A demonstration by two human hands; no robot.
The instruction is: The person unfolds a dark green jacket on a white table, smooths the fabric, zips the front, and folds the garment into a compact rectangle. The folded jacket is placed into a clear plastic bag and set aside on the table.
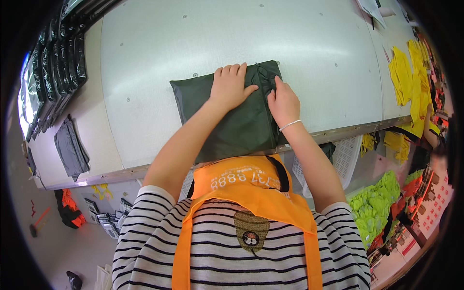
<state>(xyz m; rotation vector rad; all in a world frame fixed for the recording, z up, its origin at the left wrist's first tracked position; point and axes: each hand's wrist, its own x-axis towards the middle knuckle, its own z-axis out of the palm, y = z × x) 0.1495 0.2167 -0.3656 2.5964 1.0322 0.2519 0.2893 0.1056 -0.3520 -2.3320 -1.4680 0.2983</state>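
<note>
A folded dark green garment point(232, 121) lies on the white tabletop point(159, 58), close to its near edge and straight ahead of the person. The left hand point(231, 87) rests flat on the garment's upper middle, fingers point(232, 71) together and stretched out, thumb spread to the right. The right hand point(284, 102) sits just beside it at the garment's right edge, its fingers curled and pinching a fold of the cloth near the top corner; a bead bracelet point(290, 125) circles that wrist. A folded grey cloth point(71, 147) lies well apart at the tabletop's left end, with a row of black packed items point(58, 72) beyond it. Yellow garments point(411, 77) lie at the far right, and bright green ones point(374, 205) are piled below the tabletop edge.
</note>
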